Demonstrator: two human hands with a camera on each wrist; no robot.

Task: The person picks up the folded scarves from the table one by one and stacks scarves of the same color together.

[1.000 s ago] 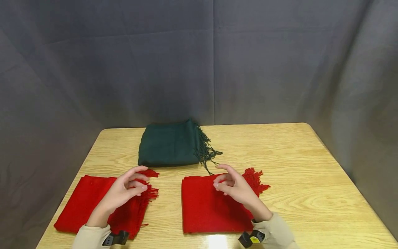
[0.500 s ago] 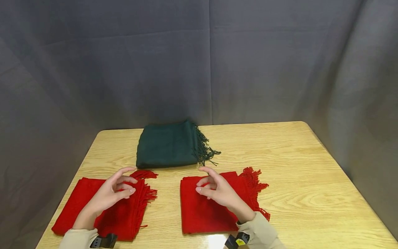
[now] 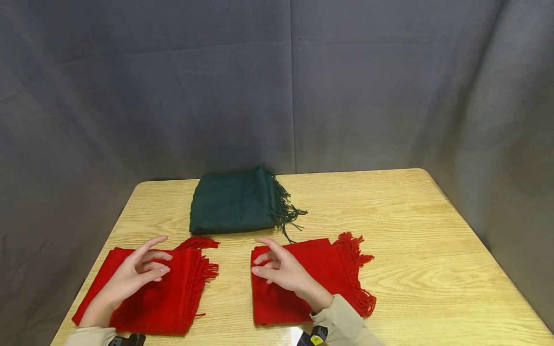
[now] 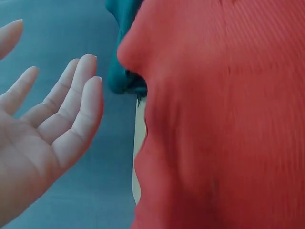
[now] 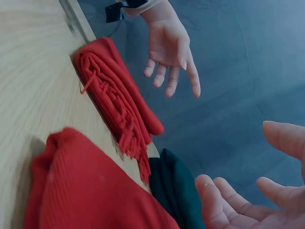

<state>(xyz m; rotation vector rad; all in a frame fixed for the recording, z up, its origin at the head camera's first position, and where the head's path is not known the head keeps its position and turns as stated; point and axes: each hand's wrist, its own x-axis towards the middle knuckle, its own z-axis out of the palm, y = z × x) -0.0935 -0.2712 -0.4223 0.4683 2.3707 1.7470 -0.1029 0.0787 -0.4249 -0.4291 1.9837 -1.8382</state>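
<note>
Two folded red scarves with fringes lie on the wooden table. Over the left red scarf (image 3: 169,302) hovers my left hand (image 3: 134,276), its fingers loosely bent and holding nothing. My right hand (image 3: 285,274) is above the left part of the right red scarf (image 3: 316,254), fingers relaxed and apart from the cloth. The left wrist view shows that hand (image 4: 52,124) beside the red cloth (image 4: 224,114), with a gap between them. In the right wrist view, both hands stay raised off the scarves.
A folded dark green scarf (image 3: 233,202) lies at the back of the table (image 3: 415,240), its fringe pointing right. Behind and at the sides hangs a grey curtain (image 3: 225,96). A dark band sits on each wrist, such as the right one (image 3: 318,335).
Both hands have drifted left and slightly toward me above the red scarves. More of the right scarf's fringe is uncovered. The scarves keep their places; the view has shifted a little.
</note>
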